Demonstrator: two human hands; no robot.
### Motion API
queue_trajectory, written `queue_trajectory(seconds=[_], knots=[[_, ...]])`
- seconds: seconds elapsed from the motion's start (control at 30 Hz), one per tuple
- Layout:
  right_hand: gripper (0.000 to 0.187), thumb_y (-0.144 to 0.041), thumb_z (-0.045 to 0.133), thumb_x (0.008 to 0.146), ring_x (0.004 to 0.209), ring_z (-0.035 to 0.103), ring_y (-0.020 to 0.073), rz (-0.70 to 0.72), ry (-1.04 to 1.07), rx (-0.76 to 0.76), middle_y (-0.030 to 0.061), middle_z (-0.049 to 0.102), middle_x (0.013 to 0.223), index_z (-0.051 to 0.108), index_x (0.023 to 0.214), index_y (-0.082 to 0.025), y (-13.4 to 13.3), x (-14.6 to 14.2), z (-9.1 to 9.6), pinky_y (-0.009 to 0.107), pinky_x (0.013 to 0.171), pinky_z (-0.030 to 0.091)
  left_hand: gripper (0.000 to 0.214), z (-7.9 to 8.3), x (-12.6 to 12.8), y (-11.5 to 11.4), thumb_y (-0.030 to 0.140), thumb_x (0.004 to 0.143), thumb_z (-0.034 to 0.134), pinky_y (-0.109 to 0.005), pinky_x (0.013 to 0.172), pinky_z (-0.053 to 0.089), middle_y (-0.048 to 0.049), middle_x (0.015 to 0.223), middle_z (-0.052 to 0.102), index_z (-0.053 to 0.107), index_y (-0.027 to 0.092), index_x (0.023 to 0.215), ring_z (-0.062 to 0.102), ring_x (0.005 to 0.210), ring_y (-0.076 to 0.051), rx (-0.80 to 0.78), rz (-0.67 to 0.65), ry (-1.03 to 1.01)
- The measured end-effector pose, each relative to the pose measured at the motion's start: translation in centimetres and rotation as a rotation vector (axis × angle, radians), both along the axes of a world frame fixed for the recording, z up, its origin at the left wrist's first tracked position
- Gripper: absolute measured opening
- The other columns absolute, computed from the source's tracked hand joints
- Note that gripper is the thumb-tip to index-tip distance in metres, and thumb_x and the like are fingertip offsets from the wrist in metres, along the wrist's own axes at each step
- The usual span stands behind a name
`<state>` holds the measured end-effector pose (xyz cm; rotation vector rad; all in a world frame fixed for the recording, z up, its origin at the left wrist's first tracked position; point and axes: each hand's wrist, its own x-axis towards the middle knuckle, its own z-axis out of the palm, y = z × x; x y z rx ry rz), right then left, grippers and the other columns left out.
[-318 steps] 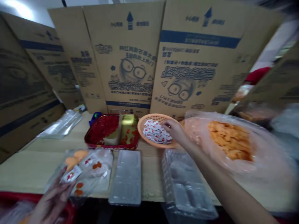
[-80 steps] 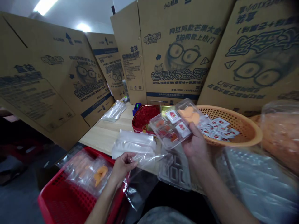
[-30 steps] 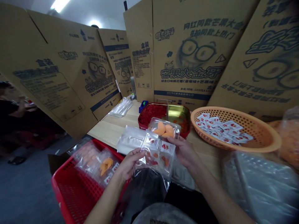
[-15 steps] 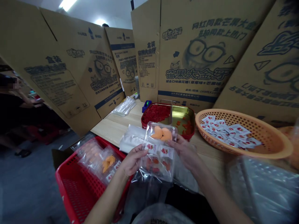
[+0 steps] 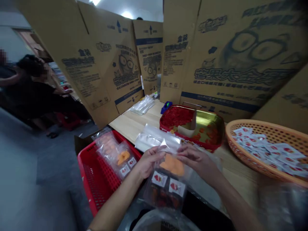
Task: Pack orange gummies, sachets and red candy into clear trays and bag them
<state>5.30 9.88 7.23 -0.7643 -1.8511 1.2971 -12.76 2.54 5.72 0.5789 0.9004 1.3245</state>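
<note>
A: Hands?
B: Left hand (image 5: 149, 159) and right hand (image 5: 197, 160) are both pinched closed on the top edge of the bagged snack tray (image 5: 167, 187), fingertips nearly meeting

A: Where's the tray?
B: Hanging upright in front of the body, lower than the table (image 5: 130, 125) edge, just right of the red crate (image 5: 89, 179). Orange pieces (image 5: 172, 164) sit at its top, two sachets (image 5: 158, 178) below them, dark red bits at the bottom, blurry

A: Around it?
B: A stack of clear bags (image 5: 154, 138) lies just behind the hands. The red tin (image 5: 208, 120) is further back and the orange basket (image 5: 240, 155) of sachets is to the right. Finished packs (image 5: 117, 154) lie in the crate
</note>
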Motion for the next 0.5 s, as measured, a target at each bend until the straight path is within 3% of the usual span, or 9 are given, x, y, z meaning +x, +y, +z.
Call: queue_trajectory(seconds=[0.13, 0.23, 0.33, 0.43, 0.5], knots=[[0.022, -0.042, 0.064, 0.072, 0.068, 0.055, 0.0160, 0.140, -0.076, 0.071, 0.0041, 0.060, 0.073, 0.070, 0.059, -0.025, -1.3, -0.9, 0.9, 0.026, 0.061, 0.045, 0.032, 1.0, 0.0, -1.9, 0.031, 0.064, 0.074, -0.021, 0.064, 0.043, -0.0060, 0.083, 0.069, 0.069, 0.014, 0.091, 0.060, 0.070, -0.012, 0.066, 0.027, 0.237], [0.015, -0.040, 0.064, 0.072, 0.084, 0.057, 0.0199, 0.091, -0.034, 0.183, 0.0049, 0.063, 0.090, 0.072, 0.076, -0.028, -2.3, -1.4, 1.5, 0.032, 0.075, 0.047, 0.027, 2.2, -1.5, -3.7, 0.034, 0.062, 0.074, -0.022, 0.060, 0.043, -0.0057, 0.075, 0.070, 0.070, 0.013, 0.078, 0.058, 0.063, -0.013, 0.060, 0.168, 0.355], [0.027, -0.036, 0.065, 0.072, 0.109, 0.050, 0.0234, -0.091, 0.069, 0.318, 0.0036, 0.057, 0.115, 0.067, 0.099, -0.032, -2.8, -1.1, 1.9, 0.041, 0.097, 0.037, 0.025, 3.1, -5.0, -5.4, 0.033, 0.060, 0.075, -0.024, 0.060, 0.045, -0.0054, 0.072, 0.069, 0.069, 0.013, 0.073, 0.059, 0.061, -0.014, 0.044, 0.443, 0.384], [0.025, -0.034, 0.062, 0.076, 0.107, 0.052, 0.0227, -0.248, 0.159, 0.251, 0.0034, 0.058, 0.111, 0.064, 0.100, -0.031, -3.0, -0.1, 2.0, 0.041, 0.093, 0.041, 0.027, 2.3, -9.5, -6.4, 0.032, 0.055, 0.076, -0.025, 0.059, 0.046, -0.0026, 0.070, 0.068, 0.068, 0.014, 0.074, 0.059, 0.060, -0.013, 0.017, 0.837, 0.429], [0.021, -0.035, 0.061, 0.076, 0.102, 0.055, 0.0229, -0.333, 0.175, 0.162, 0.0039, 0.061, 0.105, 0.064, 0.096, -0.029, -3.2, 0.8, 2.0, 0.040, 0.087, 0.046, 0.029, 0.6, -11.9, -6.7, 0.033, 0.054, 0.076, -0.024, 0.060, 0.046, -0.0010, 0.071, 0.067, 0.067, 0.015, 0.075, 0.059, 0.061, -0.013, -0.003, 0.962, 0.438]])
